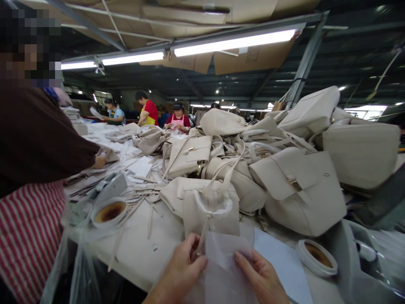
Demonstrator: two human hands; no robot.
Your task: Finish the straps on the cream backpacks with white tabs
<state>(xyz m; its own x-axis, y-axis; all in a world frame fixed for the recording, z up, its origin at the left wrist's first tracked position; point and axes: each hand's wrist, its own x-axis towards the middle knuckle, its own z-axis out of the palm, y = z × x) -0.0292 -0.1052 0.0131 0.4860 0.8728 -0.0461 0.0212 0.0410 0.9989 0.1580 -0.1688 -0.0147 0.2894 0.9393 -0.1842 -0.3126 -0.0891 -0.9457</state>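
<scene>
Left hand (183, 265): thumb and fingertips pinched on a thin beige strap (203, 236). Between the hands: a translucent sheet (225, 264), probably light, limp and slippery (best taken by its edges). Right hand (263, 272): thumb pressing the sheet's right edge, fingers behind.

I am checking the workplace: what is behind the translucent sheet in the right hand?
Behind the translucent sheet is a beige handbag with a plastic-wrapped handle. Part of its lower end cannot be seen: the sheet and the left hand cover it.
</scene>
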